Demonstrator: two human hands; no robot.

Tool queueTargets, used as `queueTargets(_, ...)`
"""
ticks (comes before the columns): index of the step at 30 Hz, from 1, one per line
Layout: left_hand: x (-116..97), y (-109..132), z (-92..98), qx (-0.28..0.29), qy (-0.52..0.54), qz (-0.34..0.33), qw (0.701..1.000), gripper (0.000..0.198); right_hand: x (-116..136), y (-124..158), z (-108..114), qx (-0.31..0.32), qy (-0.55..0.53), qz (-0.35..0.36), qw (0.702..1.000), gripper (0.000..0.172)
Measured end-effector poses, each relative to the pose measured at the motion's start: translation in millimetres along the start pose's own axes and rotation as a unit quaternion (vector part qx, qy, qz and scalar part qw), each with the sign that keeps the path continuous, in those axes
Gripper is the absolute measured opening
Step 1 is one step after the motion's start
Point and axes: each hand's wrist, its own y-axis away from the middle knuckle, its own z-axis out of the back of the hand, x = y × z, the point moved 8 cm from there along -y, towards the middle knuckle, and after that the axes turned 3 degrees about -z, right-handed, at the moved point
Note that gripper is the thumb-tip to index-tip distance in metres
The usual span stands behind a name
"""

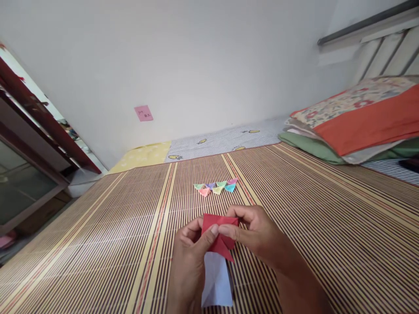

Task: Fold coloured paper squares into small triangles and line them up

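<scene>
Between my two hands is a piece of folded red paper [216,221], with creases and a pointed flap hanging at its lower right. My left hand [191,244] grips its left side, thumb on top and fingers behind. My right hand [252,229] pinches the right side, its thumb pressed near the middle beside the left thumb. Below the red paper a pale bluish-white sheet [218,283] lies on the mat, its upper end covered. Farther out sits a cluster of several small folded paper pieces [218,189] in green, pink, purple, yellow and blue.
A striped bamboo mat [124,235] covers the bed. Folded bedding [369,117] with an orange band is stacked at the right. Behind stands a white wall [209,65] bearing a pink note [143,113]. A dark red door frame [49,113] is at the left.
</scene>
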Motion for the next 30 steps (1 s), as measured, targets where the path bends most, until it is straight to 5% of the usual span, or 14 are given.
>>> queueTargets(13, 6.8, 5.0, -15.4, 0.103, -0.047, 0.038, 0.993, 0.026, -8.3, 2.7, 24.8, -0.083, -0.048, 0.017, 0.995, 0.027)
queueTargets(19, 4.8, -3.6, 3.4, -0.047, 0.112, 0.008, 0.993, 0.012, -13.8, 0.6, 45.4, -0.171, -0.154, 0.068, 0.971, 0.037)
queueTargets(24, 7.7, -4.3, 7.6, -0.131, 0.213, -0.013, 0.968, 0.019, -19.2, -13.0, -3.7, -0.014, -0.204, 0.016, 0.979, 0.038)
queueTargets(27, 11.8, -2.5, 6.1, -0.154, 0.233, -0.017, 0.960, 0.019, -16.0, -13.8, -18.4, -0.030, -0.191, 0.005, 0.981, 0.027)
queueTargets(30, 15.0, -3.0, -3.6, -0.109, 0.209, -0.009, 0.972, 0.019, -10.7, -9.6, -8.5, -0.095, -0.147, 0.019, 0.984, 0.014)
